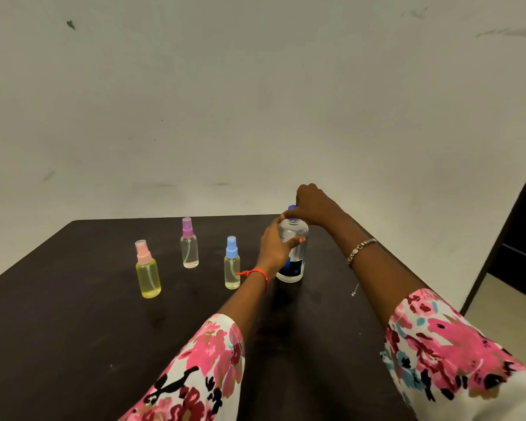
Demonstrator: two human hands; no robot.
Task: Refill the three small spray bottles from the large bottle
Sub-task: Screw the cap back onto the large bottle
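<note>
Left hand (275, 249) wraps the upright large bottle (295, 253) on the desk (73, 314); right hand (312, 205) fingers pinch its cap (292, 208).

A single head-worn camera looks forward and down across the dark table (73, 329) toward the wall (255, 86).

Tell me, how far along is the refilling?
Barely begun. All three small spray bottles, pink-capped, purple-capped and blue-capped, stand with caps on. In hand: the left hand steadies the large bottle while the right hand grips its blue cap. Left: uncapping and filling all three.
</note>
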